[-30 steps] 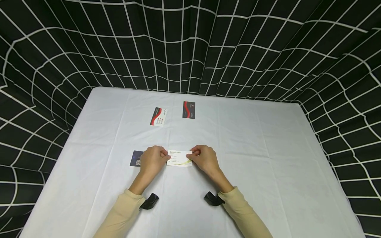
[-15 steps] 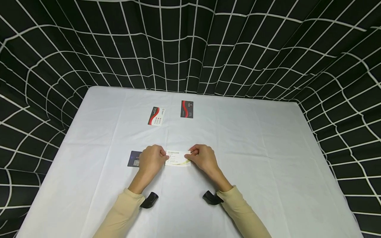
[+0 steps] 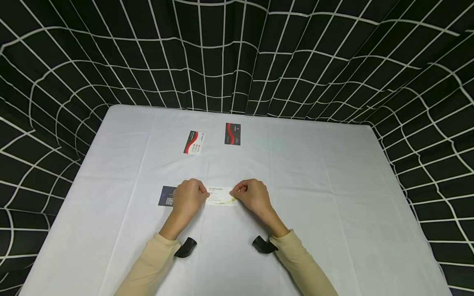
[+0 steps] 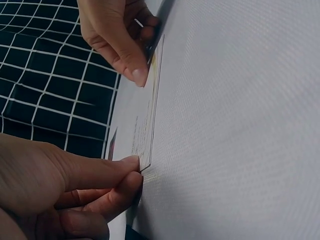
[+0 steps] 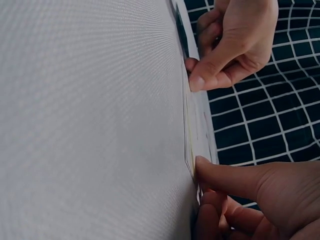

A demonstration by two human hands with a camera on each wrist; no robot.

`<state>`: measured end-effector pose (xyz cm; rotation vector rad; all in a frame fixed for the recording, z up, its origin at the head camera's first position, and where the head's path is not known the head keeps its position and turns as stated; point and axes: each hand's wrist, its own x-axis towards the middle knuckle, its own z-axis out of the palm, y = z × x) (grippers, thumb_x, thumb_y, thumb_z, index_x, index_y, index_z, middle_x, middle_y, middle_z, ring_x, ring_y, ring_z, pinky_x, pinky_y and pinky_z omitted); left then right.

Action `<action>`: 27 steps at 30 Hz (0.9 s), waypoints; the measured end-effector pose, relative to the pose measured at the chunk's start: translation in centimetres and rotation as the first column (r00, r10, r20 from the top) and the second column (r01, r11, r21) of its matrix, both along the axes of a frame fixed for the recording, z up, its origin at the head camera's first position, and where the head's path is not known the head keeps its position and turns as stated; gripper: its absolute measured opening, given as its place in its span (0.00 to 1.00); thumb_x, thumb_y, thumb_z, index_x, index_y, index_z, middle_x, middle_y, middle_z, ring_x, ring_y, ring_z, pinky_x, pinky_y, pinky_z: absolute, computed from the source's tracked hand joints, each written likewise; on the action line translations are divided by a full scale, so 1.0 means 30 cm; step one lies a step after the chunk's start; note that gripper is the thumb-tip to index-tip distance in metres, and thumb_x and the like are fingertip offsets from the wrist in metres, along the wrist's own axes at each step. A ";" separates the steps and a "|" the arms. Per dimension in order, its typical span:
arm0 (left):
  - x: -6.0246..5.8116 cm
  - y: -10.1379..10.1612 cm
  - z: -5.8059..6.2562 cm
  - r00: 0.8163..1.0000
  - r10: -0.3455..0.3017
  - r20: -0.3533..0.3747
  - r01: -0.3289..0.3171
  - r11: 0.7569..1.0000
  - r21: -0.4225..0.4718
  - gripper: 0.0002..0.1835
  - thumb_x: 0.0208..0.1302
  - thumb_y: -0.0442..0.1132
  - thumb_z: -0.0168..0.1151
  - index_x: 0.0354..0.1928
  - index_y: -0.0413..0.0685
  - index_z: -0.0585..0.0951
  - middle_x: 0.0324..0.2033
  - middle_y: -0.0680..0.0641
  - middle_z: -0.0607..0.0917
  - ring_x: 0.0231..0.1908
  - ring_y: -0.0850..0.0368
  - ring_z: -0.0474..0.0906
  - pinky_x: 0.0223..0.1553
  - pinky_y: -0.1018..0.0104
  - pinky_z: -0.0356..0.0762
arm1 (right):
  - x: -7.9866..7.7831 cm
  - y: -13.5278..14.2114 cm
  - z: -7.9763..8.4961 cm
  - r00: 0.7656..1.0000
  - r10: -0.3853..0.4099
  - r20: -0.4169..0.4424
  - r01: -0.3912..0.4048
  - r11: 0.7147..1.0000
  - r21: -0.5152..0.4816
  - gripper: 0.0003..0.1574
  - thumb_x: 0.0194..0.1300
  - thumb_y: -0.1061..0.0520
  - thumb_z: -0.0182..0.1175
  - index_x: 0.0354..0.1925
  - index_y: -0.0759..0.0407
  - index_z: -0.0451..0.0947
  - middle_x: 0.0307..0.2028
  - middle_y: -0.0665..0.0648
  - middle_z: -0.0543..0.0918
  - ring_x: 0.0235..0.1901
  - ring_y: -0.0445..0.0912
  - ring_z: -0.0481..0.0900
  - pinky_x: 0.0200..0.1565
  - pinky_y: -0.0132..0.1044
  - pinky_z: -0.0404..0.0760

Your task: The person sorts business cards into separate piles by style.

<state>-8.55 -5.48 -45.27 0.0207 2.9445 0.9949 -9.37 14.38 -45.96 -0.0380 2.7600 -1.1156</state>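
Observation:
A white business card (image 3: pixel 220 196) with printed lines and a yellow-green curve lies flat, low over the white tablecloth between the two hands. My left hand (image 3: pixel 188 198) pinches its left end between thumb and fingers. At the opposite end my right hand (image 3: pixel 254 197) pinches it the same way. In the left wrist view a second edge runs just along the card's near edge (image 4: pixel 152 135). A dark blue card (image 3: pixel 166 196) with a QR code lies partly hidden under my left hand.
Farther back on the table (image 3: pixel 303 185) lie a white, black and red business card (image 3: pixel 194 142) and a dark card with a red wave (image 3: pixel 232 134). A black curtain with a white grid (image 3: pixel 229 53) stands behind the table and at its sides.
The head view has shifted slightly. Both hands keep their pinch on the white business card, with hardly any movement of the fingers.

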 end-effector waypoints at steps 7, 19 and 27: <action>0.000 0.001 0.000 1.000 -0.006 0.006 0.006 1.000 -0.006 0.10 0.49 0.33 0.74 0.17 0.45 0.82 0.13 0.52 0.78 0.17 0.56 0.73 0.17 0.63 0.67 | -0.001 -0.001 0.000 1.000 0.000 -0.002 0.000 1.000 -0.006 0.08 0.53 0.57 0.74 0.23 0.58 0.85 0.14 0.47 0.76 0.15 0.38 0.66 0.19 0.29 0.62; 0.003 0.004 0.006 1.000 -0.006 0.001 0.006 1.000 -0.025 0.09 0.51 0.32 0.73 0.19 0.44 0.83 0.17 0.48 0.82 0.17 0.54 0.75 0.17 0.61 0.69 | 0.000 0.008 0.008 1.000 0.022 0.005 -0.022 1.000 0.005 0.07 0.52 0.58 0.75 0.23 0.58 0.86 0.16 0.47 0.78 0.18 0.39 0.68 0.21 0.30 0.65; 0.010 0.006 0.004 1.000 -0.023 -0.009 0.023 0.999 -0.048 0.08 0.55 0.31 0.69 0.20 0.44 0.83 0.17 0.48 0.82 0.16 0.56 0.72 0.16 0.64 0.69 | -0.003 0.015 0.006 0.999 0.033 0.018 -0.033 0.999 -0.012 0.07 0.53 0.57 0.75 0.24 0.58 0.86 0.16 0.47 0.79 0.18 0.39 0.68 0.22 0.29 0.65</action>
